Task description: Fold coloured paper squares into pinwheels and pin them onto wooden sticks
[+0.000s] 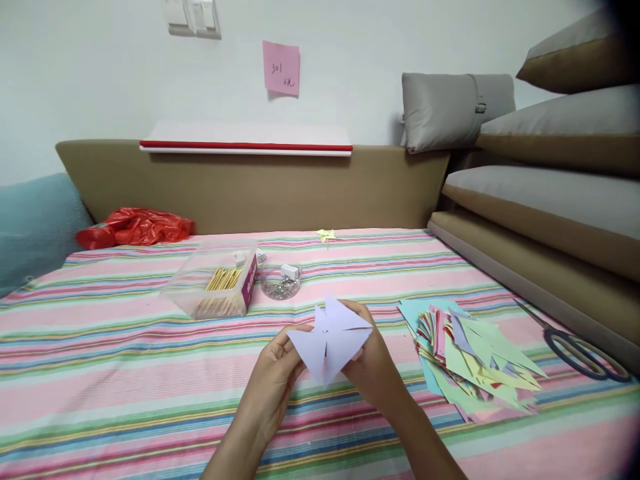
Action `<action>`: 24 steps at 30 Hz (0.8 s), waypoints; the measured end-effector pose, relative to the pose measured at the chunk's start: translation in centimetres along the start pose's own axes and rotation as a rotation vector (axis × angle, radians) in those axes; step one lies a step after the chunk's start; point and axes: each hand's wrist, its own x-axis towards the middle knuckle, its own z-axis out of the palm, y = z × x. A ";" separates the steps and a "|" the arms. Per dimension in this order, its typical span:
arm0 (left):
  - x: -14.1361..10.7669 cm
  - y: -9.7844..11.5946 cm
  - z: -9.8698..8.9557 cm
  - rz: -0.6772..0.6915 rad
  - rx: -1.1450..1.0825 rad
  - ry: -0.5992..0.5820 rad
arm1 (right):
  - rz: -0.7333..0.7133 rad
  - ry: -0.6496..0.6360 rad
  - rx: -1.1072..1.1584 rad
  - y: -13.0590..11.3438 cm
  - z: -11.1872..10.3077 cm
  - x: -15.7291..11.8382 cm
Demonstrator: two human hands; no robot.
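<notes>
You hold the lilac paper shape (326,341) up in front of you, between both hands, near the middle of the scene and above the striped cloth (165,400). Its pointed arms spread around a slotted centre. Your left hand (280,363) has its left side, the fingers curled close together and pinching the edge, with their tips partly behind the paper. Your right hand (373,360) grips the right side, fingers bent around behind it; the paper covers the tips, so you cannot tell just how they press.

Beyond your hands, to the left, the clear plastic box (183,287) holds thin wooden sticks (224,279). Just right of it stands the round clear dish (281,290) of small metallic pieces, with a small white block (289,271) at its far rim. Farther off, near the cloth's far edge, lies a small yellow pinwheel (327,235). On the right, a loose pile of coloured paper pieces (480,360) overlaps itself, and the dark-handled scissors (575,350) lie right of it, blades pointing far and left.
</notes>
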 end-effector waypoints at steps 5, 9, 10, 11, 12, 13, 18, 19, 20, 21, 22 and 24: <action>-0.1 0.1 0.6 0.023 0.275 -0.066 | 0.120 0.069 -0.012 0.1 0.5 -0.3; -0.2 -0.1 0.7 0.026 0.325 -0.132 | 0.239 0.070 0.104 0.0 0.4 -0.3; -0.2 -0.3 0.6 0.048 0.339 -0.137 | 0.258 0.074 0.136 -0.1 0.4 -0.2; -0.1 -0.4 0.5 0.074 0.365 -0.140 | 0.277 0.076 0.158 -0.2 0.3 -0.2; -0.1 -0.6 0.4 0.099 0.402 -0.144 | 0.296 0.075 0.171 -0.2 0.3 -0.2; 0.0 -0.7 0.2 0.119 0.449 -0.151 | 0.314 0.073 0.173 -0.3 0.3 -0.2; 0.2 -0.9 -0.1 0.305 0.743 -0.086 | 0.307 0.049 0.143 0.7 0.4 -0.2; 0.2 -0.8 -0.1 0.364 0.798 -0.079 | 0.300 0.037 0.136 0.9 0.4 -0.1; 0.2 -0.7 0.0 0.413 0.843 -0.088 | 0.296 0.023 0.131 1.1 0.4 -0.1; 0.2 -0.5 0.0 0.441 0.876 -0.109 | 0.295 0.012 0.124 1.2 0.4 0.0; 0.1 -0.4 0.1 0.446 0.893 -0.134 | 0.296 0.007 0.112 1.2 0.4 0.0; 0.1 -0.1 0.2 0.421 0.895 -0.160 | 0.302 0.009 0.068 1.1 0.3 0.2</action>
